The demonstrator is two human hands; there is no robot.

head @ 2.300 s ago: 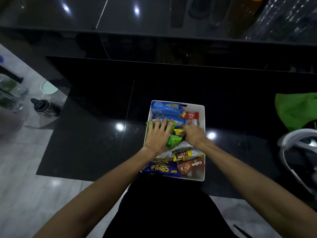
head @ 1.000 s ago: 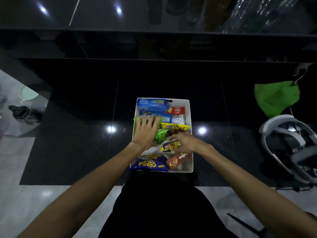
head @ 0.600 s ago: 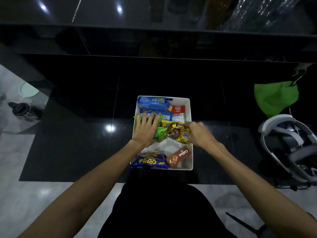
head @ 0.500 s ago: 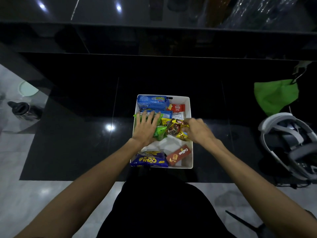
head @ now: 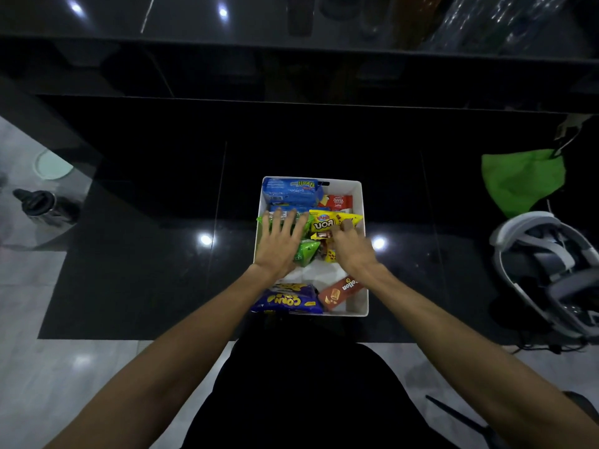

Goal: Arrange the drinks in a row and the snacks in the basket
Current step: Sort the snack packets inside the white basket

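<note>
A white basket point(head: 363, 202) stands on the black counter near its front edge, full of snack packets. My left hand point(head: 280, 244) lies flat with spread fingers on a green packet point(head: 306, 252) at the basket's left side. My right hand point(head: 351, 249) has its fingers curled round the lower edge of a yellow packet point(head: 327, 222) in the middle of the basket. Blue biscuit packs point(head: 290, 191) and a red packet point(head: 337, 201) lie at the far end. A dark blue corn snack bag point(head: 287, 301) and a red-brown box point(head: 343, 291) lie at the near end. No drinks show on the counter.
A green cloth point(head: 522, 179) and a white headset point(head: 547, 267) sit on the counter to the right. A dark flask point(head: 45, 207) stands on the floor at the left. A raised glossy shelf point(head: 291, 34) runs along the back.
My right hand drew the yellow packet up out of the near part of the basket and set it across the middle. My left hand stayed pressed on the green packet.
</note>
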